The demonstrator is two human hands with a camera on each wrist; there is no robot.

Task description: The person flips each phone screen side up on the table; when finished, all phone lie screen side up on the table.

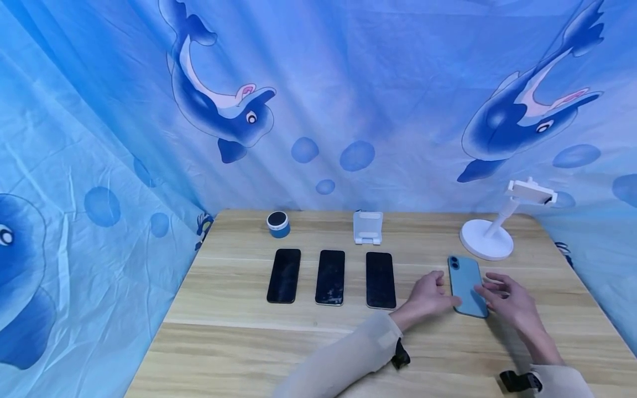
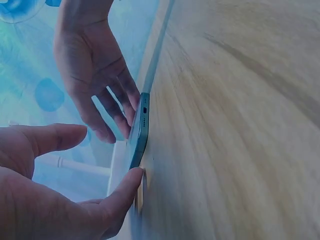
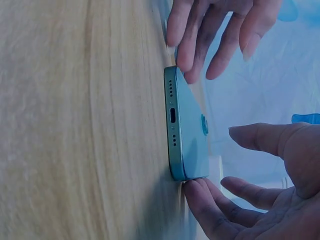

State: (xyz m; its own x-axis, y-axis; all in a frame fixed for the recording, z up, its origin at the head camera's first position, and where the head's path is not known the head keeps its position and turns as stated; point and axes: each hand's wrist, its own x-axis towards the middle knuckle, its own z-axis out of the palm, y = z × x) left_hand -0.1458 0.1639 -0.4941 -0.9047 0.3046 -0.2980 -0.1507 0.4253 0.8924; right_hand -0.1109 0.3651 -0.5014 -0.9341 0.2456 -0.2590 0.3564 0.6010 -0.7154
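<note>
A teal smartphone (image 1: 466,283) lies back up on the wooden table, its camera lenses at the far left corner. My left hand (image 1: 429,296) is at its left side, fingers loosely bent; in the left wrist view a fingertip (image 2: 136,175) of it comes right up to the phone's edge. At the opposite side is my right hand (image 1: 512,304), whose fingertips (image 3: 194,189) touch the long edge in the right wrist view, thumb held off. The phone's bottom end with its charging port (image 3: 173,115) shows between the hands.
Three black phones, a left one (image 1: 284,275), a middle one (image 1: 330,277) and a right one (image 1: 380,280), lie face up in a row. Behind them stand a small blue speaker (image 1: 278,225) and a white folding stand (image 1: 368,227). A white round-based phone holder (image 1: 486,240) stands at the back right.
</note>
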